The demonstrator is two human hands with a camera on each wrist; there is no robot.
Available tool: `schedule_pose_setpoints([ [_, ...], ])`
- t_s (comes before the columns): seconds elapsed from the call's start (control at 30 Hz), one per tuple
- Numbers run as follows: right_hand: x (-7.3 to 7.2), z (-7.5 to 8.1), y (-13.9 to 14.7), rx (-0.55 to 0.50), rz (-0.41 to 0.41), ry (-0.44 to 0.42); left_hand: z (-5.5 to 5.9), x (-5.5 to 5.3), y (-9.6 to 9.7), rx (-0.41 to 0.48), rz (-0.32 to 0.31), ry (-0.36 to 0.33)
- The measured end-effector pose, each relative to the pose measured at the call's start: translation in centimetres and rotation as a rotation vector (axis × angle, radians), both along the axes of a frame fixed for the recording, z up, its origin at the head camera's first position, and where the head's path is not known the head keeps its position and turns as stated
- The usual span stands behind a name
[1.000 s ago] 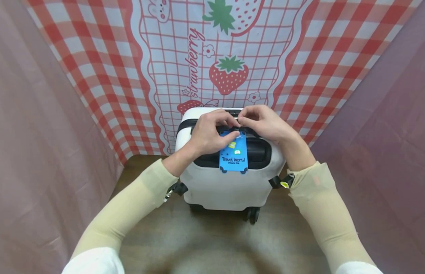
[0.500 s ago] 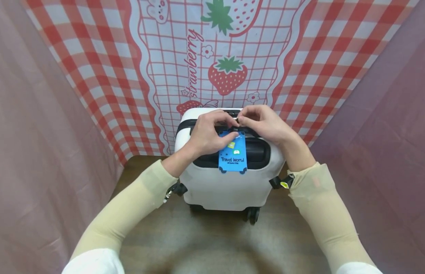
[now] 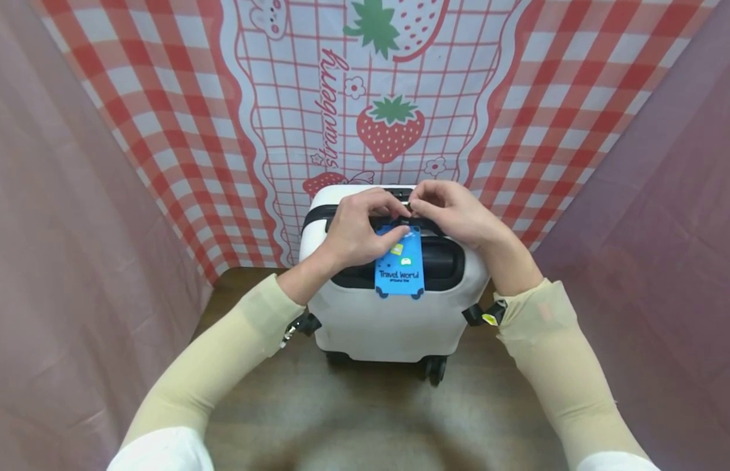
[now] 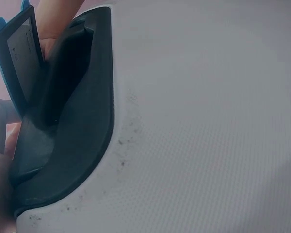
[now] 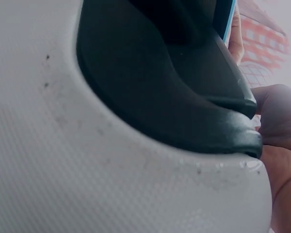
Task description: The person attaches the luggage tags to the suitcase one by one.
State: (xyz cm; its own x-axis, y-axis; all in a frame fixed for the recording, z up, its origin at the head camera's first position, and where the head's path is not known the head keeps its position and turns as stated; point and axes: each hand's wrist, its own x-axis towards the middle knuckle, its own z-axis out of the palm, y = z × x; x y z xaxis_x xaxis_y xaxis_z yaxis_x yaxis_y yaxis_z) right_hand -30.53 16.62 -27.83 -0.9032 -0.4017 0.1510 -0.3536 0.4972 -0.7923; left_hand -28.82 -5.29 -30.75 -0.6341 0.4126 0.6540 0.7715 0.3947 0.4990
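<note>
A white suitcase point(image 3: 388, 330) stands upright, its black top handle point(image 3: 431, 227) under both hands. From the handle hangs a blue luggage tag point(image 3: 398, 282) printed "Travel World". My left hand point(image 3: 362, 229) has its thumb over the tag's upper end and its fingertips bent toward the tag's strap. Beside it, my right hand point(image 3: 456, 212) pinches the strap's small dark end between thumb and forefinger. In the left wrist view the tag point(image 4: 20, 58) shows a card window on its back. The right wrist view shows the right hand point(image 5: 283, 126) at the recess edge; its fingertips are hidden there.
The suitcase stands on a brown wooden surface point(image 3: 371, 418), with a black wheel point(image 3: 437, 369) showing. A red-and-white checked strawberry cloth point(image 3: 394, 78) hangs close behind. Pink curtains point(image 3: 65, 261) close off both sides.
Both hands stay almost in place at the handle, with only slight finger movement. The tag hangs as before, and the head view has shifted very slightly.
</note>
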Motion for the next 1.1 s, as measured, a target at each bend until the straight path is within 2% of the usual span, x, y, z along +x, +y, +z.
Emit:
schedule_pose_setpoints([
  [0.33, 0.14, 0.19, -0.45, 0.055, -0.010, 0.029, 0.23, 0.04, -0.06, -0.037, -0.009, -0.029],
  [0.63, -0.19, 0.06, -0.27, 0.040, -0.028, 0.010, 0.08, 0.02, 0.08, -0.054, 0.011, 0.001],
  [0.9, -0.37, -0.09, -0.07, 0.047, 0.008, 0.003, 0.13, 0.24, 0.05, -0.064, 0.002, -0.020],
  [1.1, 0.05, 0.19, -0.35, 0.097, 0.006, 0.010, 0.27, 0.31, -0.03, -0.075, -0.006, -0.024],
])
